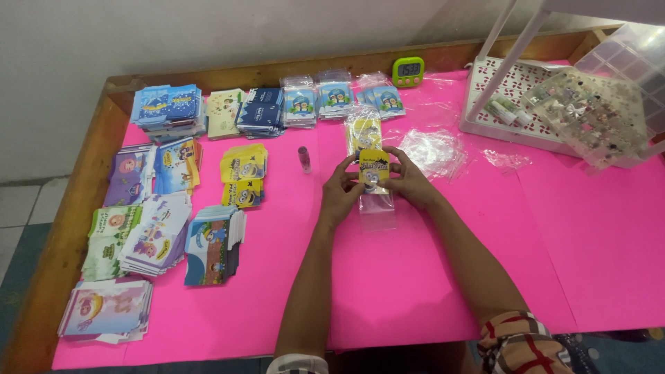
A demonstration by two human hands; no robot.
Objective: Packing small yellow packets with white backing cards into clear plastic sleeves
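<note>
Pink table (429, 277); hands' grip (341, 194) (410, 183), yellow card (374, 168)

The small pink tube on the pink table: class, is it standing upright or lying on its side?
Upright. The small pink tube stands on end on the pink table, left of the hands, touching nothing.

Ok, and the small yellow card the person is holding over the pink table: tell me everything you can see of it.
The yellow card is small, flat and roughly rectangular, and looks like printed paper or thin card with a cartoon picture and dark lettering. It sits upright, face to the camera, partly inside a clear plastic sleeve that hangs below it. The left hand pinches its left edge and the right hand its right edge, just above the pink table cover. A stack of similar yellow cards in sleeves lies right behind it.
</note>
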